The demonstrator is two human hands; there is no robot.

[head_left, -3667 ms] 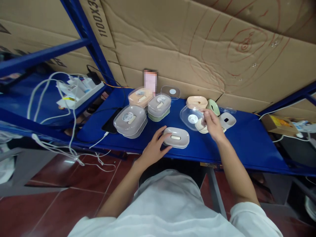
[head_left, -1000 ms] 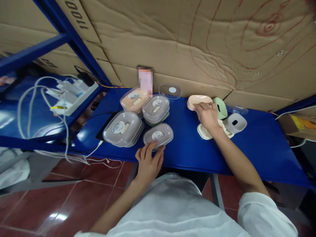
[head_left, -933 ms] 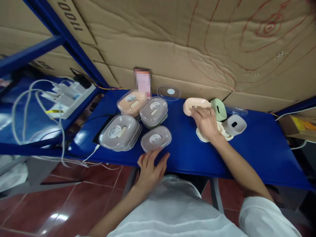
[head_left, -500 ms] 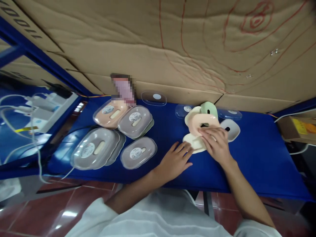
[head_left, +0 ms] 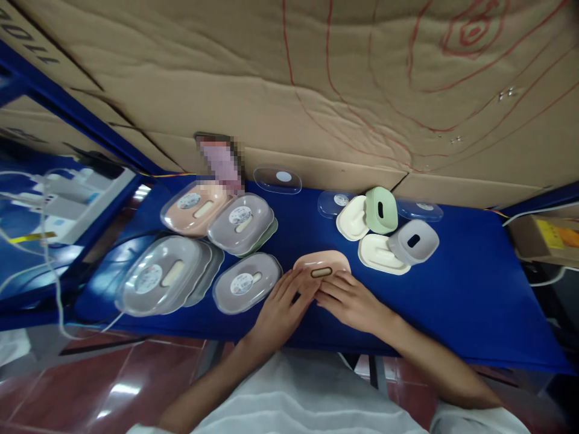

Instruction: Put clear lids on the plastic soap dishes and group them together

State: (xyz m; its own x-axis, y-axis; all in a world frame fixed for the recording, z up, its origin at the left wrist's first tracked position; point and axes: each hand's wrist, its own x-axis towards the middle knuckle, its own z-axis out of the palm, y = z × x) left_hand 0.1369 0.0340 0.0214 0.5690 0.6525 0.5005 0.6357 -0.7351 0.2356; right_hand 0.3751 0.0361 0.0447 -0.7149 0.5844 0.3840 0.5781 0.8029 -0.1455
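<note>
A peach oval piece with a central slot (head_left: 332, 262) lies in front of me at the middle of the table. Its left and near edges are in the fingers of my left hand (head_left: 283, 307), and my right hand (head_left: 353, 301) grips its near right side. Both hands partly cover it. To the right, a green slotted piece (head_left: 386, 224) leans against a cream dish (head_left: 350, 220). Nearer to me, a light grey slotted piece (head_left: 424, 250) rests against a second cream dish (head_left: 377, 254).
At left on the blue table (head_left: 479, 295) stand several grey lidded boxes (head_left: 246, 283) and a peach lidded box (head_left: 181, 220). Clear lids (head_left: 271, 179) lie along the cardboard wall (head_left: 203, 90). A power strip (head_left: 85, 211) with white cables is at far left.
The peach slotted piece has come from the cream dishes at right to the table's middle, carried by my right hand. My left hand has moved left and taken hold of it too.
</note>
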